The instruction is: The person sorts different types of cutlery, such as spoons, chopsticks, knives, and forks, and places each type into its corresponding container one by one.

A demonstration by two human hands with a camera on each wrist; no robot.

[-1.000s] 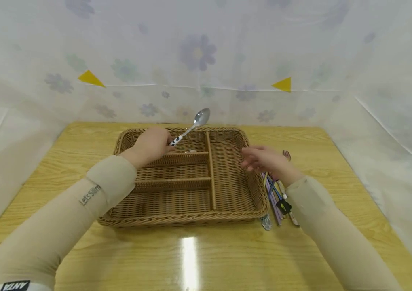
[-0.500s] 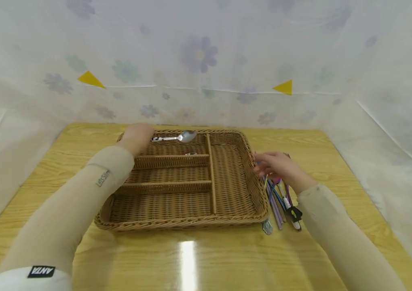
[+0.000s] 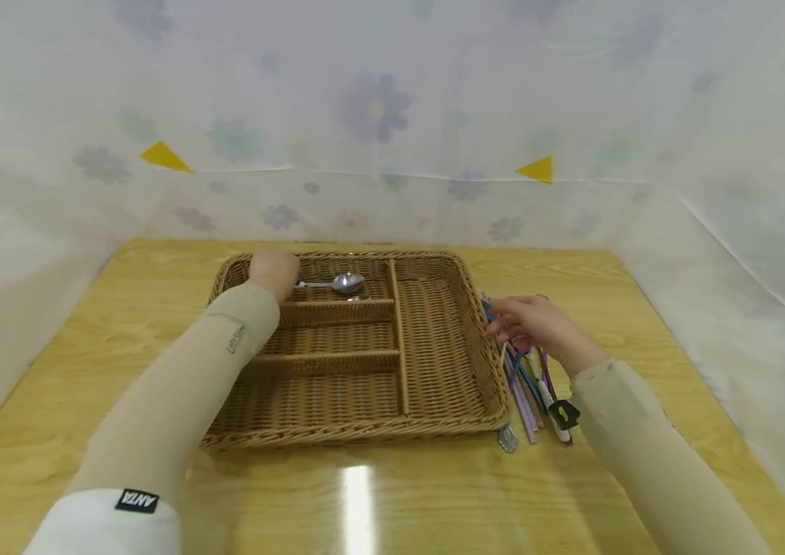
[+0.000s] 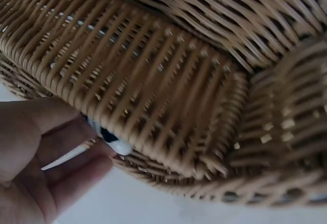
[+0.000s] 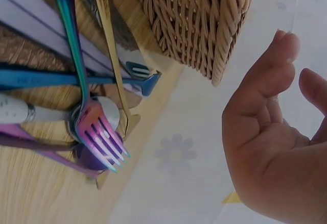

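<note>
In the head view, my left hand (image 3: 274, 271) reaches into the back left compartment of the wicker basket (image 3: 357, 441). It pinches a metal spoon (image 3: 348, 284) by its handle, the bowl pointing right and low in the compartment. The left wrist view shows the handle's black-and-white end (image 4: 116, 145) at my fingers, partly hidden behind a woven divider (image 4: 153, 76). My right hand (image 3: 534, 327), fingers loosely bent and holding nothing, hovers above the cutlery beside the basket's right side. An iridescent fork (image 5: 99, 129) lies on top of that cutlery in the right wrist view.
Under the right hand lie a blue fork (image 5: 56, 78), gold cutlery (image 5: 112, 55), purple chopsticks (image 3: 521, 405) and a piece with a black tag (image 3: 563, 415). Another shiny piece (image 3: 357, 298) shows in the back left compartment. A flowered curtain (image 3: 392, 193) stands behind the wooden table (image 3: 281, 501).
My left hand has lowered the spoon from above the basket into the back left compartment, its bowl swinging down. My right hand has shifted slightly right and towards me over the cutlery.
</note>
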